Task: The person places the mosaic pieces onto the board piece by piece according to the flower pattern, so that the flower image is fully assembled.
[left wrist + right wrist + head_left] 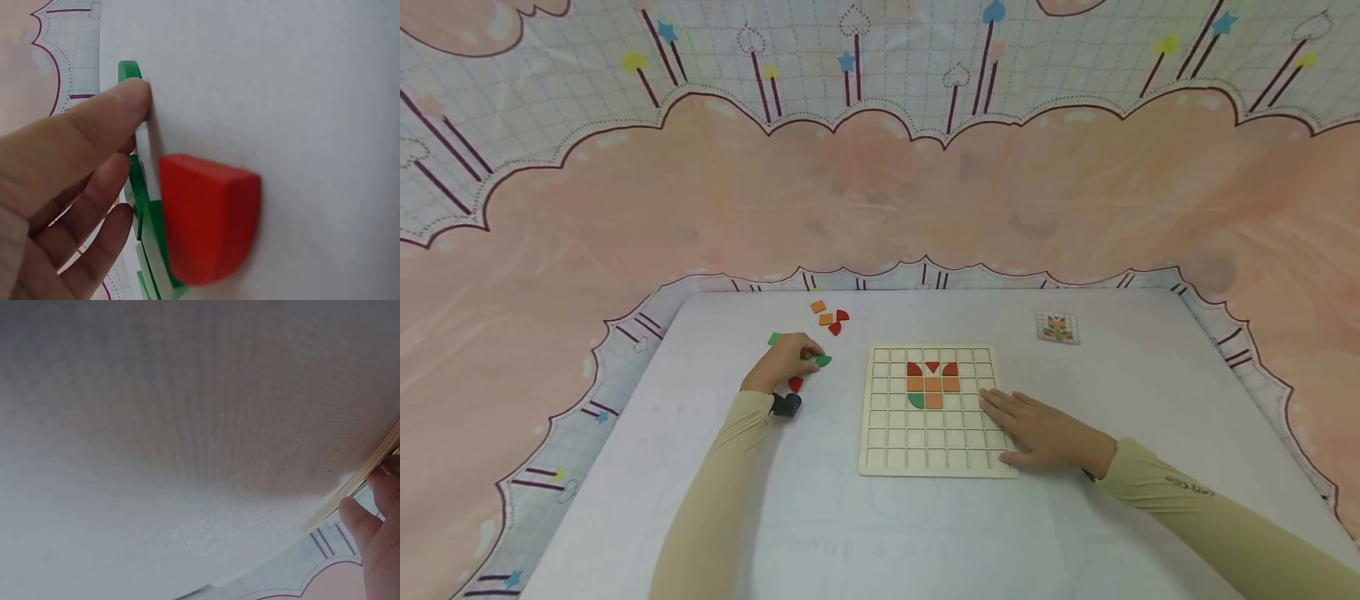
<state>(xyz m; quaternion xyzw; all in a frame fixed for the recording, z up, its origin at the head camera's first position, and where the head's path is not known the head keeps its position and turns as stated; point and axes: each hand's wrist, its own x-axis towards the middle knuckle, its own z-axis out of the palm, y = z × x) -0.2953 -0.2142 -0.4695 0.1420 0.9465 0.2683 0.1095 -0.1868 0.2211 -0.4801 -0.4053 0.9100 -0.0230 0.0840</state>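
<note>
Out to the left of the board, my left hand (781, 360) pinches a green quarter-round piece (823, 361) between thumb and fingers. The left wrist view shows the thumb pressed on that green piece (129, 67), with a red piece (209, 219) and more green pieces (156, 237) close by. With fingers spread flat, my right hand (1045, 429) rests on the right edge of the wooden grid board (895, 458). On the board lie red pieces (951, 370), several orange squares (933, 384) and one green quarter-round (916, 401). In the right wrist view, fingertips (356, 515) touch the board's edge (350, 487).
Beyond my left hand lie loose orange squares (818, 307) and red quarter-rounds (835, 329). A green piece (774, 338) and a red piece (795, 384) are beside that hand. A small pattern card (1057, 327) sits at the back right of the white table (820, 533).
</note>
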